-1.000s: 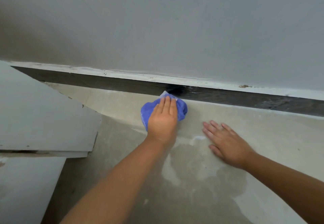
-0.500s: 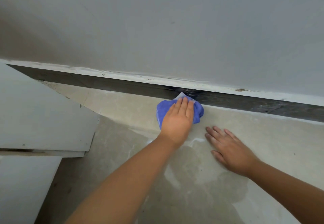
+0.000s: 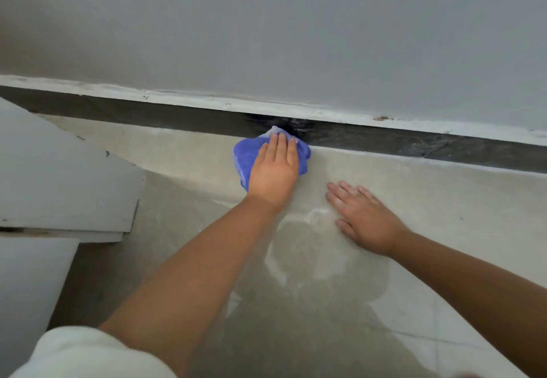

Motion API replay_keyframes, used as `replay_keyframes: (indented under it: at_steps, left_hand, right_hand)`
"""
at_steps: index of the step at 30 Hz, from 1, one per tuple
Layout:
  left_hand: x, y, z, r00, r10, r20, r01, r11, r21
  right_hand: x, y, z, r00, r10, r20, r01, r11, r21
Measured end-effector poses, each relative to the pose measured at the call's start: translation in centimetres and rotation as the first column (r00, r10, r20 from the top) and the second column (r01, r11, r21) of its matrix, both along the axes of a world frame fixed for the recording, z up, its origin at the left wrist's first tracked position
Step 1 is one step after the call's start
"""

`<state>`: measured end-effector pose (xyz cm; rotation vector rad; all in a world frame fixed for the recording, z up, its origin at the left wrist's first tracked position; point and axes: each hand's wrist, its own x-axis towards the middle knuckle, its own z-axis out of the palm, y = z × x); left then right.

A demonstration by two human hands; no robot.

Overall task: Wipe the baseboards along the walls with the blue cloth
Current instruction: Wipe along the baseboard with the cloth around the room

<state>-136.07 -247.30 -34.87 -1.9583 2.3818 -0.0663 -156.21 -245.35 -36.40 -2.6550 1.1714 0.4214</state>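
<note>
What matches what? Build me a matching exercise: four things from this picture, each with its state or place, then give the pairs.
Column one:
1. left hand
2. right hand
3. cloth
4. baseboard

Column two:
A. dark strip at the foot of the wall
B. flat on the bare floor
C. blue, bunched under a palm
D. presses the cloth at the baseboard

Pairs: 1-D, 2-B, 3-C, 4-A

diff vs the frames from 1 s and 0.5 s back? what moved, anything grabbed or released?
The left hand slid the blue cloth rightward along the dark baseboard, closing on the right hand. The camera shifted as well, so the exact travel is unclear. Nothing was grabbed or released: the left hand's straight fingers still press the cloth to the baseboard's foot, and the right hand stays flat on the floor.
</note>
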Motion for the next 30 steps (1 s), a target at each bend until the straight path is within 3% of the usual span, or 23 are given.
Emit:
replay_keyframes:
  at_steps: [3, 6, 12, 14, 17, 21, 24, 27, 30]
  left_hand:
    - [-0.6, 1.0, 0.0, 0.998, -0.06, -0.007, 0.06, 0.998, 0.037]
    - [0.6, 3.1, 0.7, 0.991, -0.1, -0.09, 0.097, 0.995, -0.032]
    - [5.8, 7.4, 0.6, 0.978, -0.011, -0.208, -0.007, 0.996, -0.085]
    - [7.4, 8.0, 0.0, 0.972, 0.089, -0.218, -0.109, 0.991, -0.081]
    - [9.2, 9.0, -1.0, 0.955, 0.258, -0.144, -0.256, 0.966, 0.034]
    - [10.3, 10.5, -2.1, 0.945, 0.314, -0.086, -0.302, 0.945, 0.125]
    - [10.2, 10.9, -2.7, 0.916, 0.38, -0.131, -0.365, 0.923, 0.123]
    - [10.2, 11.4, -3.6, 0.904, 0.397, -0.159, -0.384, 0.917, 0.107]
    - [11.2, 11.7, -4.4, 0.897, 0.394, -0.201, -0.388, 0.919, 0.071]
  right_hand:
    - [-0.6, -0.2, 0.1, 0.999, 0.03, -0.013, -0.029, 0.999, 0.039]
    - [-0.6, -0.3, -0.1, 1.0, 0.03, 0.005, -0.03, 0.999, 0.038]
    - [2.7, -0.8, 1.6, 0.956, 0.023, 0.293, 0.017, 0.991, -0.131]
    - [4.7, -1.1, 2.2, 0.913, 0.122, 0.388, -0.031, 0.972, -0.232]
    - [8.4, -1.2, 2.7, 0.934, 0.219, 0.281, -0.155, 0.96, -0.234]
    - [13.1, -1.6, 4.5, 0.986, 0.158, 0.053, -0.148, 0.976, -0.157]
    - [14.8, -2.6, 4.4, 0.978, 0.175, -0.111, -0.176, 0.984, 0.001]
    - [15.6, -2.8, 3.7, 0.969, 0.193, -0.156, -0.196, 0.981, -0.007]
    - [16.4, -3.0, 3.8, 0.971, 0.235, -0.045, -0.239, 0.96, -0.148]
